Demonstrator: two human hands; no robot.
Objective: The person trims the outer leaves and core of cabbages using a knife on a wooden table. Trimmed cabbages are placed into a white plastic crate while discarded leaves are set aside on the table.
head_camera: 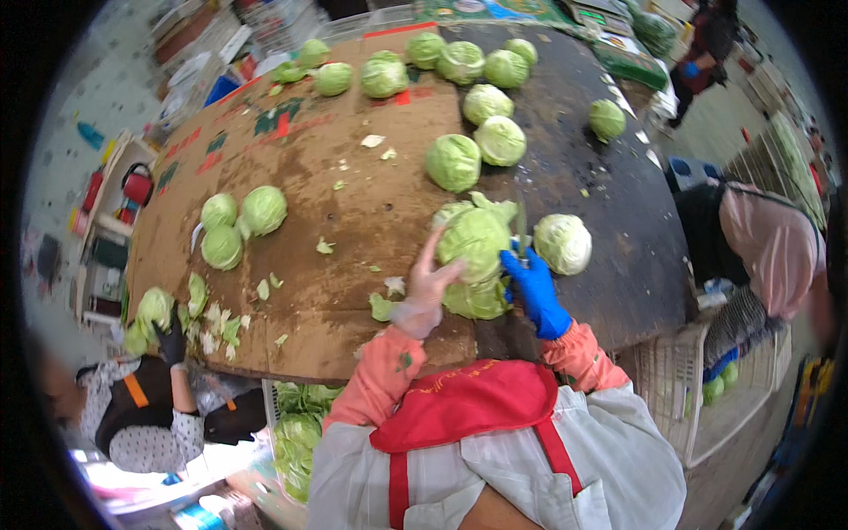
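My left hand [427, 285], in a thin clear glove, rests with spread fingers against the left side of a leafy cabbage [474, 242]. Loose outer leaves [480, 299] lie under and in front of that head. In a blue glove, my right hand [533, 285] grips a knife [521, 212] whose blade points away from me along the cabbage's right side. A trimmed pale cabbage [562, 244] sits just right of the knife. Behind the leafy head stands another round cabbage [453, 163].
Several cabbages [384, 74] stand towards the table's far edge, and more [264, 210] on the cardboard at left. A co-worker's black-gloved hand [171, 334] touches a cabbage at lower left. Another person [762, 245] bends at right beside a white crate [695, 397]. A leaf-filled crate [268, 404] stands below the near edge.
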